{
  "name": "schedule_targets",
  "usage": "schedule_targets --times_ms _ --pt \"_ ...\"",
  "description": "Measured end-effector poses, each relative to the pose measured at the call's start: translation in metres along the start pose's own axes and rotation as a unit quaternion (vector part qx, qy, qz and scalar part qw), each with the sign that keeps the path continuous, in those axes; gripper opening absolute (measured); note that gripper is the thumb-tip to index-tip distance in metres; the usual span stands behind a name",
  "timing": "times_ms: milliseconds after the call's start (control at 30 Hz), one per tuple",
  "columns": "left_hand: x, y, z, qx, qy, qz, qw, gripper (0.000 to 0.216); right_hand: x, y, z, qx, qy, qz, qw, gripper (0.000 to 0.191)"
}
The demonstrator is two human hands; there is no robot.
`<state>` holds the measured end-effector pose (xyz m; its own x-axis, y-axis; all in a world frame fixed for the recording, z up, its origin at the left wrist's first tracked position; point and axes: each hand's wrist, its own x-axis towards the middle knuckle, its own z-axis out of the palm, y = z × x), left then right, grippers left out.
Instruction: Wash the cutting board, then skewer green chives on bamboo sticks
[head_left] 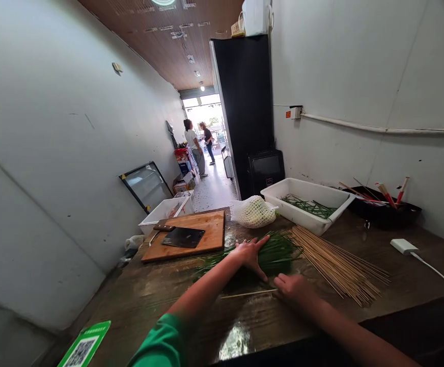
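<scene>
My left hand [250, 255] lies with fingers spread across a bunch of long green chives [281, 251] on the wooden table. Close to the table's front, my right hand [294, 288] is closed on the end of a thin bamboo skewer [248, 293], which points left along the tabletop below the chives. To the right of the chives spreads a pile of bamboo skewers [338, 265]. A vegetable in white foam netting [255, 212] sits just behind the chives. What my right fingertips do on the skewer is partly hidden.
A cleaver [184, 237] lies on a wooden cutting board [213, 224] at left. Behind stand a white tub [302, 186] holding green stalks, and a black pan [409, 213]. A white adapter [403, 246] with cable lies right. Two people stand far back near the doorway.
</scene>
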<state>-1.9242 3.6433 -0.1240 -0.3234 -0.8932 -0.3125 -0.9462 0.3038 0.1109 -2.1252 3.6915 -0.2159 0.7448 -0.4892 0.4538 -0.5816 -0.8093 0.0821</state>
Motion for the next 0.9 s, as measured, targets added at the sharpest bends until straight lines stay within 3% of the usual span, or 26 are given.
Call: schedule_targets --times_ms 200,300,400,533,900 --pt "0.007 -0.01 0.0 -0.022 -0.015 -0.006 1.0 0.153 0.023 0.016 0.016 -0.047 -0.025 0.059 0.997 0.009" --pt "0.01 -0.015 0.0 -0.031 -0.012 -0.008 0.999 0.154 0.03 0.017 0.021 -0.056 -0.019 0.055 0.997 0.02" --pt "0.01 -0.018 0.001 -0.026 0.009 -0.011 1.0 0.149 0.035 0.018 0.024 -0.058 -0.019 0.058 0.996 0.03" --pt "0.007 -0.017 0.001 0.001 0.036 -0.001 0.999 0.135 0.039 0.017 0.026 -0.061 -0.033 0.065 0.995 0.027" --pt "-0.026 -0.028 0.011 -0.034 0.074 -0.006 0.997 0.122 0.058 -0.007 0.014 -0.001 -0.119 0.051 0.992 0.033"
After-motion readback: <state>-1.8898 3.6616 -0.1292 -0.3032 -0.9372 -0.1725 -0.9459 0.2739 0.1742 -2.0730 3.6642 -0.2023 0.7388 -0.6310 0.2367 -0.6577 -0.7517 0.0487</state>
